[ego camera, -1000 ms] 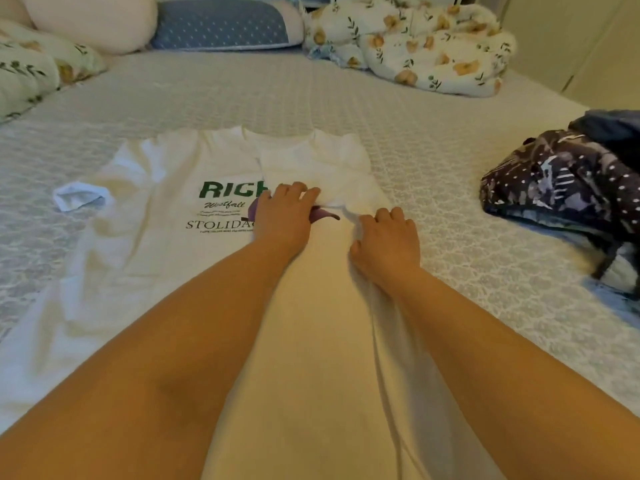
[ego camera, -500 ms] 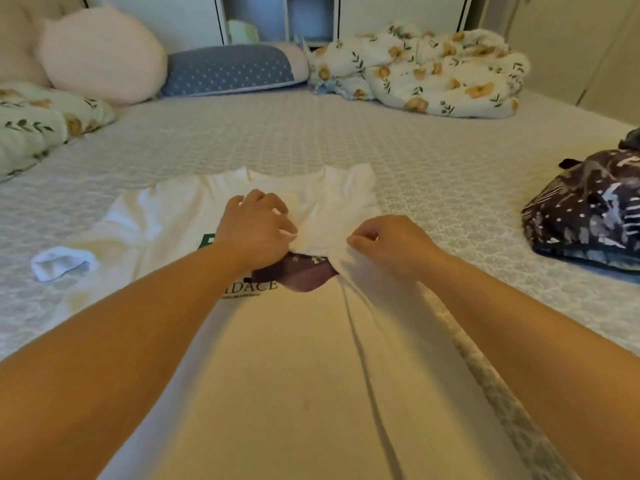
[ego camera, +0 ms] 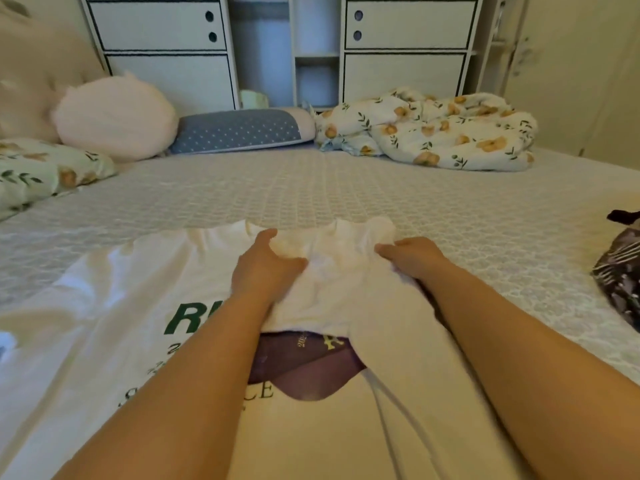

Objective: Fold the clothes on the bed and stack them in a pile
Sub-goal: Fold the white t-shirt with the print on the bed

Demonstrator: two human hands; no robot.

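A white T-shirt (ego camera: 114, 306) with green lettering and a purple print lies flat on the bed, its right side folded over the middle. My left hand (ego camera: 265, 268) grips bunched white fabric near the collar, thumb and fingers curled round it. My right hand (ego camera: 412, 258) pinches the folded sleeve edge at the shirt's right shoulder. A dark patterned garment (ego camera: 620, 282) lies at the right edge of the bed, mostly cut off by the frame.
The grey quilted bed (ego camera: 311, 188) stretches ahead. Pillows lie at the back left: floral (ego camera: 38, 174), pink (ego camera: 117, 116) and blue dotted (ego camera: 239, 129). A crumpled floral blanket (ego camera: 436, 129) sits at the back right. White cabinets (ego camera: 159, 39) stand behind.
Both hands moved up the shirt from the chest print to the collar and shoulder, bunching the folded fabric. The view tilted upward, revealing the cabinets.
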